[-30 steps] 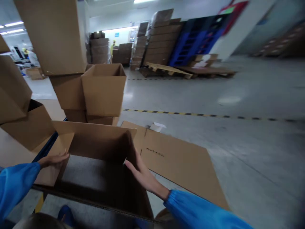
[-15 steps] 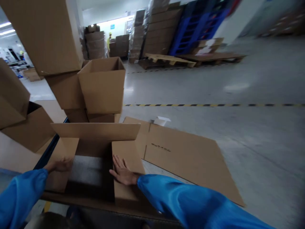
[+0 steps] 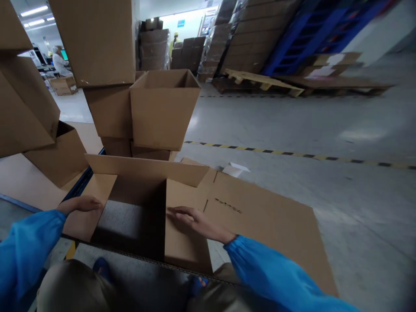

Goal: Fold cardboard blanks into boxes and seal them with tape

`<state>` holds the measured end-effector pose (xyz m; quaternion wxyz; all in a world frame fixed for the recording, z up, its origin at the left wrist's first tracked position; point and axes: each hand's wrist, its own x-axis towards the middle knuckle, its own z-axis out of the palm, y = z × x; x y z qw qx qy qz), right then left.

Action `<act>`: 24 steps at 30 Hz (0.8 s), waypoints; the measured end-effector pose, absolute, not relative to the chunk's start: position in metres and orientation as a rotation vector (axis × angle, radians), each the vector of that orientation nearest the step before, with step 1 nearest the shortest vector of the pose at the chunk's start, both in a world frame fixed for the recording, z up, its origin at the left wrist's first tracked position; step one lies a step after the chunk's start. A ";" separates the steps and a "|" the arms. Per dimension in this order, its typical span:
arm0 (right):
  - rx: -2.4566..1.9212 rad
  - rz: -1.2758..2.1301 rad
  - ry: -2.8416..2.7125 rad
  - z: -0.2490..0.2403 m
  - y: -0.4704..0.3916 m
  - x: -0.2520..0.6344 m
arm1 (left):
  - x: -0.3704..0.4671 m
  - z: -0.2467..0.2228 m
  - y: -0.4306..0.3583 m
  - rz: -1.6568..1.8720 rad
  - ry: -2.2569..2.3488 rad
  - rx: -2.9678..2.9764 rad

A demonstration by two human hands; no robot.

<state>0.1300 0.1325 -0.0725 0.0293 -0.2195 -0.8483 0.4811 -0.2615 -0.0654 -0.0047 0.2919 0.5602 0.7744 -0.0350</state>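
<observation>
An opened-out cardboard box (image 3: 139, 186) stands in front of me, and grey floor shows through its bottom. My left hand (image 3: 82, 203) is at its left flap (image 3: 87, 221), fingers stretched out along the flap. On the other side, my right hand (image 3: 199, 223) is over the right flap (image 3: 186, 245), turned on edge with its fingers extended and fingertips near the flap's inner edge. Whether those fingers press on the cardboard I cannot tell. The far flap (image 3: 146, 167) slants up. Neither hand grips anything.
A flat cardboard sheet (image 3: 269, 221) with dark print lies to the right. Stacked boxes (image 3: 162, 112) rise beyond the far flap, and more boxes (image 3: 26, 104) lean at the left. Wooden pallets (image 3: 266, 82) and a striped floor line (image 3: 276, 151) are farther back.
The view has turned left, so the scene shifts right. My right hand, flat with spread fingers on the right flap before, has turned on edge with its fingers closer together.
</observation>
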 end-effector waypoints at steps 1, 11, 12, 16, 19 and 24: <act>-0.691 1.476 -2.640 -0.056 0.128 0.138 | -0.258 0.003 -0.074 -0.104 2.029 1.472; -0.363 0.931 -3.171 0.022 0.002 0.141 | -0.154 0.009 -0.169 0.357 2.174 2.287; -0.383 0.794 -3.258 0.017 -0.001 0.132 | -0.151 0.001 -0.167 0.315 2.151 2.415; -0.539 0.568 -3.385 0.001 0.010 0.108 | -0.158 -0.021 -0.136 0.133 2.147 2.619; -0.547 0.652 -3.352 0.000 0.025 0.104 | -0.168 -0.019 -0.113 -0.061 2.118 2.525; -0.542 0.840 -3.294 -0.001 0.040 0.101 | -0.168 -0.002 -0.089 -0.401 2.098 2.294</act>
